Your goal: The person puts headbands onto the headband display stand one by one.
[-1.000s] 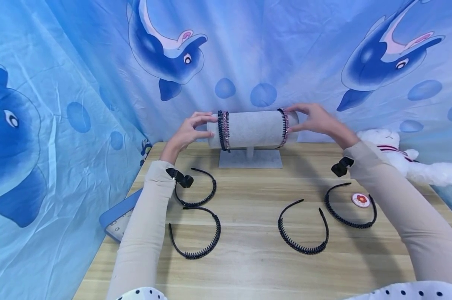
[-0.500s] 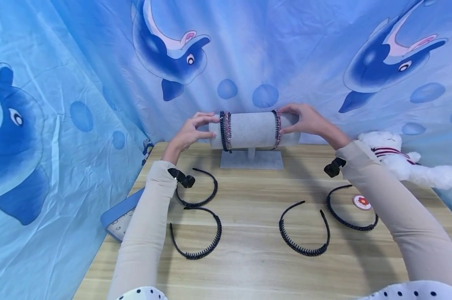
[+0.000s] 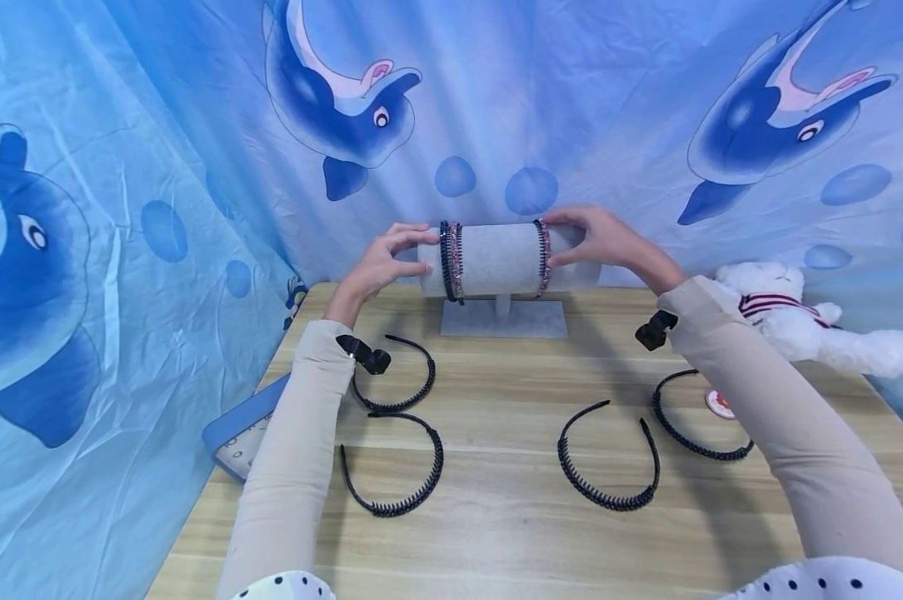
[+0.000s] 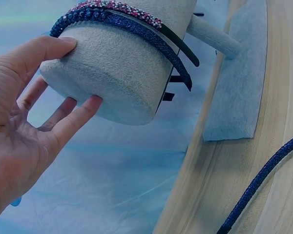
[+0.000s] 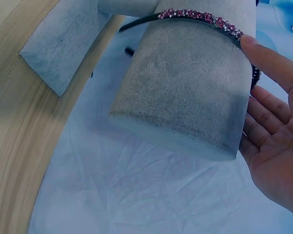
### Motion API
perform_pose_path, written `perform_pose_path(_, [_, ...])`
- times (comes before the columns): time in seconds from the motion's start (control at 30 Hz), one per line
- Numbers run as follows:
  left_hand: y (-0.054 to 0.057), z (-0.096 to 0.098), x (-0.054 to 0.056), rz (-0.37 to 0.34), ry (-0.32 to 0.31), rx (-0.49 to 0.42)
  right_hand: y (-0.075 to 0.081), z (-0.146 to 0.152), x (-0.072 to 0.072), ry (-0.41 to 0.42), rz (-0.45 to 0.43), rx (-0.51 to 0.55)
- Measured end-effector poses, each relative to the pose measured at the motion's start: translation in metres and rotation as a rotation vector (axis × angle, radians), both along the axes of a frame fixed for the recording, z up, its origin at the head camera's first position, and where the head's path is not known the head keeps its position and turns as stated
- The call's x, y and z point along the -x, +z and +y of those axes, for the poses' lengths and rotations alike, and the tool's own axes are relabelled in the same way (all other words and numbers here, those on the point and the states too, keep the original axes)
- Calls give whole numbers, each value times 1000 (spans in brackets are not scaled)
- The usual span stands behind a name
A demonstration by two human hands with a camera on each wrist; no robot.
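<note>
A grey padded headband stand, a horizontal cylinder on a short post, stands at the back of the table. Its left end is steadied by my left hand, thumb and fingers curled about it, as the left wrist view also shows. Close to that hand, a dark blue headband and a pink-jewelled headband sit side by side on the cylinder. Right of the middle sits another pink-jewelled headband. My right hand pinches this one, the thumb at its jewelled edge and the fingers around the cylinder's far side.
Dark headbands lie on the wooden table: two on the left, one front right, another beside a round flower badge partly behind my right sleeve. A white plush toy and a blue-edged case flank them.
My right hand has slid the pink-jewelled headband leftward along the cylinder, away from its right end. The left hand stays at the left end.
</note>
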State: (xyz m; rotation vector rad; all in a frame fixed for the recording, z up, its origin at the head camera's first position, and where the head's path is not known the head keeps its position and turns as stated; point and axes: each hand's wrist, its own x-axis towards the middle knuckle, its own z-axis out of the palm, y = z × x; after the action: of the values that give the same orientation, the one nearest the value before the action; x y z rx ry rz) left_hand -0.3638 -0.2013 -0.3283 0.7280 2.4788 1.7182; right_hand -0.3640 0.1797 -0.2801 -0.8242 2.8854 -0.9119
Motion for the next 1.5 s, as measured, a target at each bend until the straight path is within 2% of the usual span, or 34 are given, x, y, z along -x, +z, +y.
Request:
perform_pose_path(0.23, [15,3,-16,-41,-5,16,1,-9,2,11,-14,-25])
perform_pose_path(0.47, [2,-1,0,-38,-10,-1,2,-21,5,17,-30,-15])
perform_pose_path(0.63, [-3,-3,4,-19,-2,-12,4,-33,5,17,-26,-35])
perform_pose_path(1.1, [-1,-1,3,-5,6,-8,4,-68,7,78,13,-3])
perform_pose_path(1.4, [15,4,-15,-28,7,2,0,-83,7,80,32,14])
perform_pose_path(1.5, [10,3,-10,-29,8,5,-2,-88,7,82,43,23])
